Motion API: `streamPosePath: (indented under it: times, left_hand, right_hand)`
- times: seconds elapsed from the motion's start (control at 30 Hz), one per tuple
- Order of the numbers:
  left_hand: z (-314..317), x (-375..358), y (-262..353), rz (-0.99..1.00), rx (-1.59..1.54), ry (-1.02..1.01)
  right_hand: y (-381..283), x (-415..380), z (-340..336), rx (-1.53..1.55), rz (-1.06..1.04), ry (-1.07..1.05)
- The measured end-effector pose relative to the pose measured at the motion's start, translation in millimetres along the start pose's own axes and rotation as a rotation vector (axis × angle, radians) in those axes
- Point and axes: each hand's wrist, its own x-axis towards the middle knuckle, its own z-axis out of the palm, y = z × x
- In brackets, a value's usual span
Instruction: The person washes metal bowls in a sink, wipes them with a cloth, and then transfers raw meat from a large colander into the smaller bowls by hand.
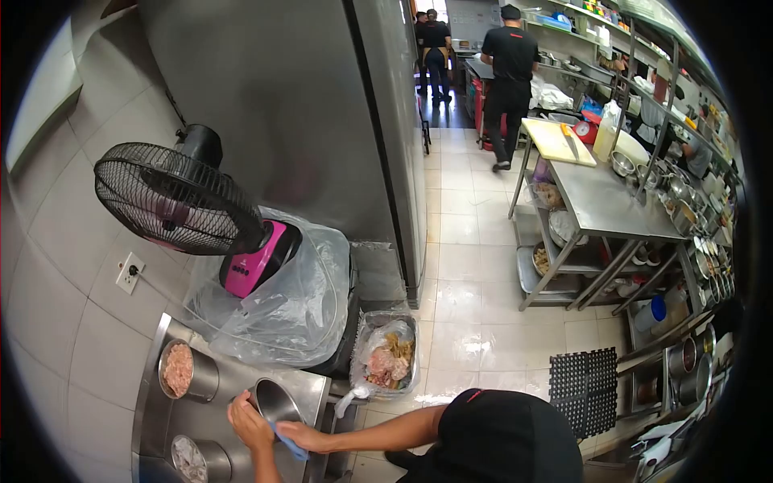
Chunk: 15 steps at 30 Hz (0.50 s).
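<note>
A steel pot (pixel 279 401) is tilted over the steel counter, its hollow inside partly showing. My left hand (pixel 248 419) is closed at the pot's near left edge, its fingers along the side. My right hand (pixel 303 435) grips a blue cloth (pixel 290 444) right beside the pot; its fingertips are partly hidden. To the left on the counter stands a steel pot of pink minced meat (pixel 178 370). Nearer to me is another steel pot holding whitish contents in what looks like plastic (pixel 189 459).
A pink and black fan (pixel 256 262) stands on a plastic-covered bin (pixel 298 322) behind the counter. On the floor is a lined container of food scraps (pixel 390 358). A steel worktable (pixel 604 193) and black mat (pixel 584 393) lie right. A co-worker (pixel 511 72) walks in the aisle.
</note>
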Motion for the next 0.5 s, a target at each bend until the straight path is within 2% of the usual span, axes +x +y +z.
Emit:
streamPosePath:
  times: [0.03, 0.07, 0.1, 0.17, 0.2, 0.23, 0.3, 0.37, 0.4, 0.43, 0.5]
  left_hand:
    - [1.1, 5.5, -7.0, 0.004, -0.021, -0.059]
    - [3.0, 11.1, -13.9, 0.006, -0.045, -0.118]
    - [4.8, 14.7, -11.9, 0.011, -0.047, -0.124]
    - [0.7, 22.7, -4.0, -0.071, -0.027, -0.171]
    - [-6.2, 29.3, 0.0, -0.092, -0.049, -0.264]
    - [-11.0, 23.9, 1.2, -0.091, -0.040, -0.256]
    - [-9.3, -0.5, 6.5, 0.039, -0.092, 0.111]
    - [-24.5, -55.1, 5.0, 0.112, 0.017, 0.091]
    - [-26.7, -52.0, 7.9, 0.118, 0.007, 0.084]
    - [-29.7, -47.8, 11.0, 0.108, 0.077, -0.004]
    - [-38.8, -31.2, 12.0, 0.085, 0.228, -0.174]
  right_hand:
    - [12.6, 3.9, -21.8, -0.458, -0.154, -0.191]
    - [12.7, 16.3, -47.1, -0.941, -0.475, -0.378]
    - [6.1, 31.6, -58.9, -0.939, -0.474, -0.369]
    - [-8.0, 57.5, -65.6, -1.396, -0.624, -0.476]
    - [-9.6, 60.3, -64.8, -1.387, -0.636, -0.473]
    - [-11.6, 65.0, -65.1, -1.385, -0.653, -0.477]
    - [-6.4, 65.5, -68.3, -1.249, -0.699, -0.437]
    - [-12.8, 60.5, -67.5, -1.140, -0.543, -0.417]
    - [-2.5, 61.2, -68.1, -1.084, -0.699, -0.330]
    - [1.1, 55.2, -68.9, -1.088, -0.691, -0.328]
    - [5.8, 46.0, -59.6, -0.898, -0.581, -0.408]
